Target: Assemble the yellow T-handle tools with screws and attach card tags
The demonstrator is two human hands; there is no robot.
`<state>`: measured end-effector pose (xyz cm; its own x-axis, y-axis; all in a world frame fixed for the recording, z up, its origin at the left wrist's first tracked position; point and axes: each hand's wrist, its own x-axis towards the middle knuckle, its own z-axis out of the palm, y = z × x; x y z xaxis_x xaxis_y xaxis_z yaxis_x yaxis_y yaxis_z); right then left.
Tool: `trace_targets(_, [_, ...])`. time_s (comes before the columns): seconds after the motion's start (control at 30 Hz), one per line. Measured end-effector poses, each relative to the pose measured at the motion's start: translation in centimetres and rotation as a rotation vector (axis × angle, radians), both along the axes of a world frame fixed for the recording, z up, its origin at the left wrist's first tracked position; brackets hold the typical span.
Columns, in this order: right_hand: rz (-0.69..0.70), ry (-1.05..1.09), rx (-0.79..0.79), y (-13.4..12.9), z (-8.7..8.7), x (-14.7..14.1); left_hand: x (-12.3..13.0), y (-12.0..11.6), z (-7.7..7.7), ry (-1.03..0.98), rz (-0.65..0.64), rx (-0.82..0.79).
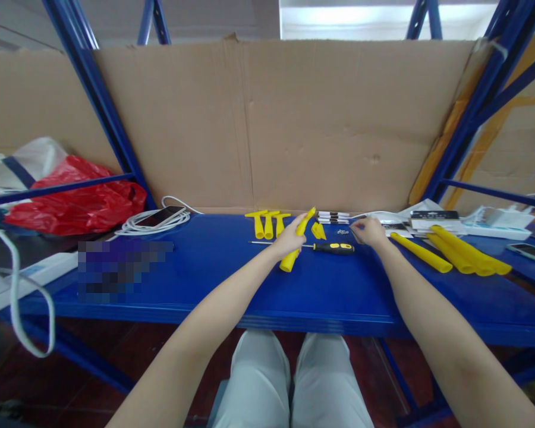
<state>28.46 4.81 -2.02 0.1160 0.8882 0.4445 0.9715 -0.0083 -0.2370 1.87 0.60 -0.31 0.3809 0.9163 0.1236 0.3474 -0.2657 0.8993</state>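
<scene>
My left hand (289, 239) is closed around a yellow tapered plastic tube (289, 262), tilted with its wide end toward me. Under that hand lies a screwdriver (334, 248) with a black and yellow handle, its shaft pointing left. My right hand (371, 230) has its fingers pinched low over the table; whatever they grip is too small to make out. Several tiny metal parts (342, 232) lie just left of those fingers. Small yellow pieces (318, 231) rest between my hands. Beyond my left hand stand three yellow T-shaped parts (268, 226).
Several yellow tubes (466, 252) lie on the right of the blue table (196, 279). Small black-and-white packs (333, 217) are stacked at the back, before a cardboard wall (339, 131). Coiled white cable (156, 222), a red bag (80, 193) and a power strip (31, 276) occupy the left.
</scene>
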Motion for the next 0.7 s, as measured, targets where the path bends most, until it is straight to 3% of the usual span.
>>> trace_targets(0.2, [-0.055,-0.153,-0.122,-0.8,-0.2,-1.4,0.6,-0.3,0.6,-0.250,-0.010,-0.227])
trace_targets(0.7, [-0.019,-0.356,-0.123,-0.9,-0.4,-2.7,0.7,-0.6,1.0,-0.234,-0.019,-0.279])
